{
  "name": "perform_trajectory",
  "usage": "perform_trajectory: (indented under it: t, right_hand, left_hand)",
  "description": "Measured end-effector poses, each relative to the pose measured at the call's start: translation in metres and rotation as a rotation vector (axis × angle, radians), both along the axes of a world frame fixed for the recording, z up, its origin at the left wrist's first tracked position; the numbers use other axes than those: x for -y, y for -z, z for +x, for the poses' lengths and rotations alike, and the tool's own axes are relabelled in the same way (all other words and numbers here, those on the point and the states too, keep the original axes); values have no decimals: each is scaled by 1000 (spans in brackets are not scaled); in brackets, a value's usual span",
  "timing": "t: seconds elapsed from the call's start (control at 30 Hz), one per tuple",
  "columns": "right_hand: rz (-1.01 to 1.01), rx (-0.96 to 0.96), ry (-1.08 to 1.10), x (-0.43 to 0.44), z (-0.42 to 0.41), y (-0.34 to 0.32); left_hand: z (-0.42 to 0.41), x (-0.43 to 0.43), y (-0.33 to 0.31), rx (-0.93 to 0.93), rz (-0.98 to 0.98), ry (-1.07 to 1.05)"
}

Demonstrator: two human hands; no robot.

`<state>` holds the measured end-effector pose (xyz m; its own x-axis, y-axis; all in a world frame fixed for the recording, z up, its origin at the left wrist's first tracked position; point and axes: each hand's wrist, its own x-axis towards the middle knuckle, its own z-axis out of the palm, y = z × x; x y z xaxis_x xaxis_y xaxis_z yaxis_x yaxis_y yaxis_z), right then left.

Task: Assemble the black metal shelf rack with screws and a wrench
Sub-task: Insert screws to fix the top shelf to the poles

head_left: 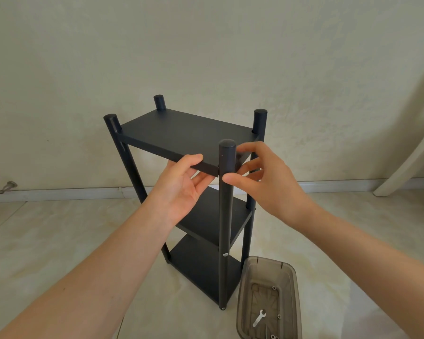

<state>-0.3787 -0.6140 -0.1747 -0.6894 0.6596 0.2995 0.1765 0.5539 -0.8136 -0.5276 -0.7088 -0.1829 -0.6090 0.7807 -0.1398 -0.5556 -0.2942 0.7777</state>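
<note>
Shelf rack [171, 133] stands upright on the floor [59, 241], mid-view, with both hands at its near top corner. On the left hand [179, 192], the thumb lies along the front edge of the top shelf [194, 128] and the fingers [201, 178] curl up beneath it, pinching the board. The right hand [269, 182] curves thumb and fingers round the near post [224, 216] just under its cap, where post meets shelf. How hard it presses I cannot tell.

The rack looks stiff and hard, of thin painted metal, so probably light for its height. Being tall and narrow, it is likely to tip or rock if pushed high up. The smooth paint may be slick. The round post lets a hand wrap it well, and the shelf edge suits a pinch close to the joint rather than mid-span.

At 5 o'clock from the rack's foot sits a smoky plastic tray [290, 272] holding the wrench [259, 318] and a few small screws [274, 287]. One screw head [225, 254] shows low on the near post.

The floor is pale and glossy, so the feet could slide. A plain wall [206, 45] rises at 12 o'clock, with a doorstop [8, 187] at 9 o'clock and a white furniture leg [406, 165] at 3 o'clock.
</note>
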Motion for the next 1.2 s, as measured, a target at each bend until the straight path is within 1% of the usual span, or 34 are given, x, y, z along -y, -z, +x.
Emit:
perform_trajectory:
  t: [0.1, 0.17, 0.2, 0.27, 0.37, 0.43, 0.7, 0.87, 0.97, 1.03, 1.07, 1.13, 1.2]
  right_hand:
    - [-225, -49, -138, -7, -2, -1]
    - [-389, -80, -179, -11, -3, -2]
    - [-423, -90, -189, -13, -3, -2]
    - [-383, -97, -198, -16, -3, -1]
    - [-141, -75, -191, -18, -1, -1]
    - [-60, -56, -177, -18, 0, 1]
    - [-1, -27, -173, -21, 10, 3]
    - [32, -34, -119, -29, 25, 11]
    - [3, -23, -73, -36, 31, 27]
    - [3, 85, -78, -42, 32, 45]
    - [25, 179, -102, -46, 32, 56]
    - [90, 444, -187, -57, 32, 81]
    - [108, 714, -272, -68, 33, 110]
  left_hand:
    - [1, 0, 0, 4, 10, 10]
    - [1, 1, 0, 18, 13, 16]
    - [1, 1, 0, 24, 15, 16]
    - [1, 1, 0, 30, 21, 15]
    - [1, 2, 0, 27, 34, 31]
    - [1, 3, 0, 25, 31, 39]
    - [0, 3, 1, 38, 5, 18]
    - [0, 3, 1, 71, 18, 16]
    - [-2, 3, 2, 77, 19, 28]
    - [-2, 3, 3, 77, 14, 31]
    - [-3, 4, 3, 75, 22, 37]
    - [-4, 4, 4, 67, 42, 51]
    - [-6, 4, 5, 64, 56, 56]
